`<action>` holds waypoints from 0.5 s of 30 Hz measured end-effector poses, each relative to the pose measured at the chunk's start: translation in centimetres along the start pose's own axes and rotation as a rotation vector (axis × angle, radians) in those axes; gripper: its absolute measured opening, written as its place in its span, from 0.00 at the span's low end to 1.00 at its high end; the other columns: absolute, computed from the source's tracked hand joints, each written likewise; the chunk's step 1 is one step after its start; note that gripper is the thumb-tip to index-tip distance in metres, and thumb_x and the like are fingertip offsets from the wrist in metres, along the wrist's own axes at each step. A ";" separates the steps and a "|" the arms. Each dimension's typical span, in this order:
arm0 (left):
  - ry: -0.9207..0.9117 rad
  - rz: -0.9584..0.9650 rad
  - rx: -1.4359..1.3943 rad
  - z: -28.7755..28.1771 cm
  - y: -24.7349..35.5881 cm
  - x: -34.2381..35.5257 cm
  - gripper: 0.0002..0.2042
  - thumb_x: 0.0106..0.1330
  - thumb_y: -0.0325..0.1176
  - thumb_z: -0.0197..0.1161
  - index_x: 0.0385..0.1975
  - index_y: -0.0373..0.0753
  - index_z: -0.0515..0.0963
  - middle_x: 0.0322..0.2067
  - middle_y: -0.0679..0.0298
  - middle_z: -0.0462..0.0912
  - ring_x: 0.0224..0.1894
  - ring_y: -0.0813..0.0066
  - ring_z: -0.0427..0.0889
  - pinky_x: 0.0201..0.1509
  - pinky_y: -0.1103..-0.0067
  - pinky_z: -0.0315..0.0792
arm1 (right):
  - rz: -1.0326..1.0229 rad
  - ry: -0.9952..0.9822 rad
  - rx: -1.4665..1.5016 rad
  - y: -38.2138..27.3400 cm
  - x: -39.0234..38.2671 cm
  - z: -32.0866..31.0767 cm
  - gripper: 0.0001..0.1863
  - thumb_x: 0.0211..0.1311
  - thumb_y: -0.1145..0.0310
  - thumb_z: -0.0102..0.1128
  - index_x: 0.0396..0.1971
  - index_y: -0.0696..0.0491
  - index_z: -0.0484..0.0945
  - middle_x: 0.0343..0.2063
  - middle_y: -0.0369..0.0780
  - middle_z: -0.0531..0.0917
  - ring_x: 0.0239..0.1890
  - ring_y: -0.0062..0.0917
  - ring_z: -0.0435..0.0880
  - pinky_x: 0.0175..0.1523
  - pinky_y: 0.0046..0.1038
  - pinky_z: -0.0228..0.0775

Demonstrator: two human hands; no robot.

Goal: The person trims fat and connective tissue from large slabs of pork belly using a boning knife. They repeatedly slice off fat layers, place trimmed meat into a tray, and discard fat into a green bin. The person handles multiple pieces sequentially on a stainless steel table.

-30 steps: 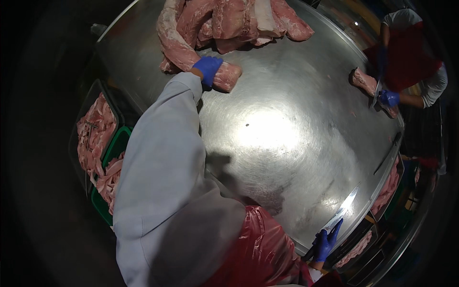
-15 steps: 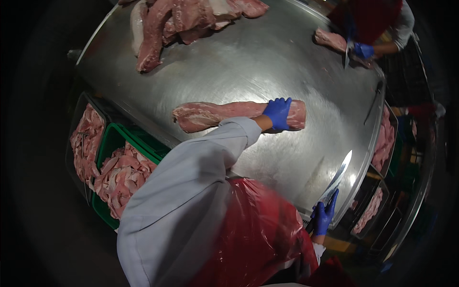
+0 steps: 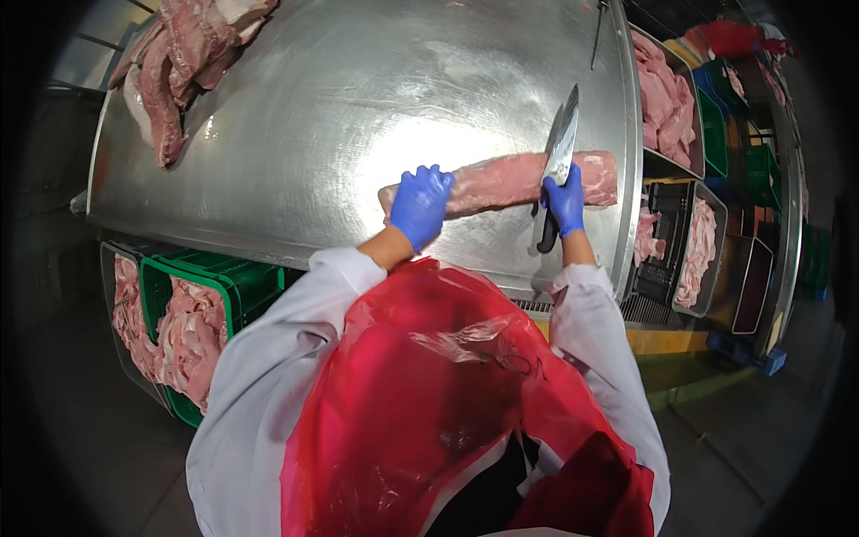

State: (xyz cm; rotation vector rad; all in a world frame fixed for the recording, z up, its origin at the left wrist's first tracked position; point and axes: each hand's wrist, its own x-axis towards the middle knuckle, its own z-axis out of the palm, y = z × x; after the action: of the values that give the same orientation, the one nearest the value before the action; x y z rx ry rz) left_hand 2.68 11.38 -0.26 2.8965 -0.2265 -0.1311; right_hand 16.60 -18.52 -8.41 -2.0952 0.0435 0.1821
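Observation:
A long pink pork loin (image 3: 501,182) lies crosswise on the steel table near its front edge. My left hand (image 3: 420,208), in a blue glove, grips the loin close to its left end, fingers curled over the top. My right hand (image 3: 564,199), gloved in blue too, is closed round the black handle of a butcher's knife (image 3: 565,139). The blade points away from me and crosses above the right part of the loin; whether it touches the meat I cannot tell.
Larger meat cuts (image 3: 174,67) are heaped at the table's far left. Green-rimmed bins of trimmings (image 3: 192,327) stand at the left front. Along the right side are more meat tubs (image 3: 664,107) and crates (image 3: 702,246). A thin dark rod-like tool (image 3: 599,36) lies near the far right edge.
My left hand has gone from the loin's right end to its left end. My right hand has brought the knife over the loin. The view has turned, and the co-worker at the far right is gone from it.

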 end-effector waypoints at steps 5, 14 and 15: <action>0.148 0.201 0.053 2.9 5.9 -1.8 0.17 0.56 0.31 0.56 0.47 0.36 0.71 0.40 0.55 0.73 0.41 0.61 0.74 0.41 0.66 0.67 | 0.052 -0.084 -0.151 -4.1 3.1 -2.8 0.29 0.57 0.69 0.62 0.59 0.54 0.65 0.24 0.46 0.84 0.21 0.31 0.84 0.26 0.33 0.76; -0.044 0.365 -0.746 0.5 6.2 -3.1 0.28 0.52 0.40 0.70 0.52 0.34 0.72 0.46 0.52 0.74 0.47 0.56 0.76 0.53 0.68 0.71 | 0.026 -0.147 -0.528 -5.4 3.2 -5.0 0.44 0.57 0.64 0.57 0.74 0.42 0.49 0.37 0.58 0.84 0.35 0.46 0.87 0.41 0.40 0.79; -0.124 0.336 -0.917 0.4 5.5 -2.8 0.26 0.55 0.40 0.69 0.52 0.35 0.72 0.46 0.52 0.74 0.48 0.55 0.76 0.54 0.67 0.71 | 0.030 -0.164 -0.501 -7.3 2.5 -4.6 0.45 0.58 0.64 0.57 0.75 0.41 0.46 0.37 0.58 0.84 0.34 0.46 0.87 0.41 0.40 0.79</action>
State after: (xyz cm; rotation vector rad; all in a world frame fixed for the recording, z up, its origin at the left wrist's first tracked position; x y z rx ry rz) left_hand -0.90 6.45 0.81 1.9139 -0.5111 -0.2696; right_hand 20.36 -18.69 -0.26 -2.5699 -0.0773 0.4172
